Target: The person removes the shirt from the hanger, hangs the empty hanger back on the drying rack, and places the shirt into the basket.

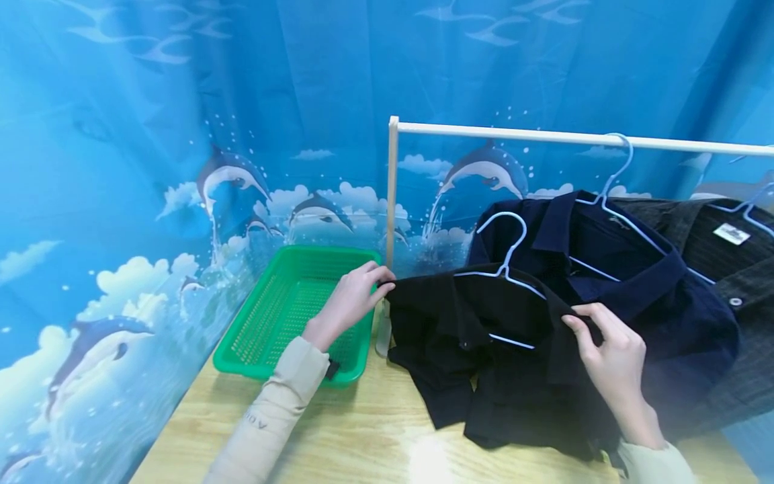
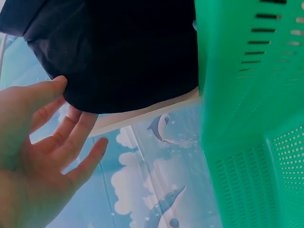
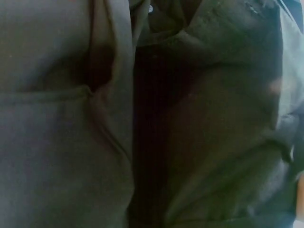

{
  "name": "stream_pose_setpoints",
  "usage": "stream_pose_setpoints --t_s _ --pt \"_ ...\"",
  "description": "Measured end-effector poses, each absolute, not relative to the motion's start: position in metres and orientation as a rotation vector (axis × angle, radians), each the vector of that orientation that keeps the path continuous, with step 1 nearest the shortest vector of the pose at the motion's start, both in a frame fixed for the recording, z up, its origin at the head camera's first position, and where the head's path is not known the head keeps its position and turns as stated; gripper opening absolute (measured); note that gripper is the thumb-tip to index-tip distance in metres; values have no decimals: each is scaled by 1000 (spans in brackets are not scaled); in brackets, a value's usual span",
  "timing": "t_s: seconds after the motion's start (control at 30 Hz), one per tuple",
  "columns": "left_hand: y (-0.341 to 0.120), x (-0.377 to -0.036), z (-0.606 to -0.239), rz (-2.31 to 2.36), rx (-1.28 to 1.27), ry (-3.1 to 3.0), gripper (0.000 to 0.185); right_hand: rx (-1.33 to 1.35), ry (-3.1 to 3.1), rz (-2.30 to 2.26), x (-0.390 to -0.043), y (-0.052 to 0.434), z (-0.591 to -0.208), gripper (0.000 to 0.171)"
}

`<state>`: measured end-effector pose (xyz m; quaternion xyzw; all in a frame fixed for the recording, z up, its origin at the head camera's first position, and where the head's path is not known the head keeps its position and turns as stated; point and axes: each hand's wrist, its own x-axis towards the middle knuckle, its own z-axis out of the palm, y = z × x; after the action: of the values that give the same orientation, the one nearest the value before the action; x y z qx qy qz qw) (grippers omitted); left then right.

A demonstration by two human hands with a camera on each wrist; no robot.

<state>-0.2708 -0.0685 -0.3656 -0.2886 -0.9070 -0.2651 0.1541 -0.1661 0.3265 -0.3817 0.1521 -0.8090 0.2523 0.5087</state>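
A black shirt (image 1: 435, 323) is spread on a light blue hanger (image 1: 506, 252), whose hook stands up free below the rail. My left hand (image 1: 353, 296) pinches the shirt's left shoulder edge between thumb and fingers; the left wrist view has that hand (image 2: 57, 142) at the edge of the dark cloth (image 2: 128, 57). On the other side, my right hand (image 1: 613, 349) pinches the cloth near the collar with thumb and forefinger. Dark cloth (image 3: 213, 118) fills most of the right wrist view, with only a sliver of finger at its right edge.
A pale wooden rail (image 1: 484, 131) crosses behind the shirt. From it hang a navy shirt (image 1: 677, 309) on a blue hanger (image 1: 623, 161) and a dark striped garment (image 1: 750, 269). A green plastic basket (image 1: 242, 359) stands at left on the wooden table (image 1: 363, 437), under my left forearm.
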Motion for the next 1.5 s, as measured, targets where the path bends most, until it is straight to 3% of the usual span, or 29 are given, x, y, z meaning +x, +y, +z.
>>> stream_pose_setpoints --t_s 0.33,0.87,1.33,1.5 --pt "-78 -257 -372 -924 -766 -2585 14 344 -2030 574 -169 323 -380 10" --pt "-96 -219 -373 -843 -621 -2513 13 355 -2110 592 -173 311 -380 19" --pt "-118 -220 -397 -964 -481 -2312 11 364 -2253 634 -175 292 -393 13" --pt "-123 -225 -406 -970 -440 -2235 12 425 -2294 740 -175 287 -398 19"
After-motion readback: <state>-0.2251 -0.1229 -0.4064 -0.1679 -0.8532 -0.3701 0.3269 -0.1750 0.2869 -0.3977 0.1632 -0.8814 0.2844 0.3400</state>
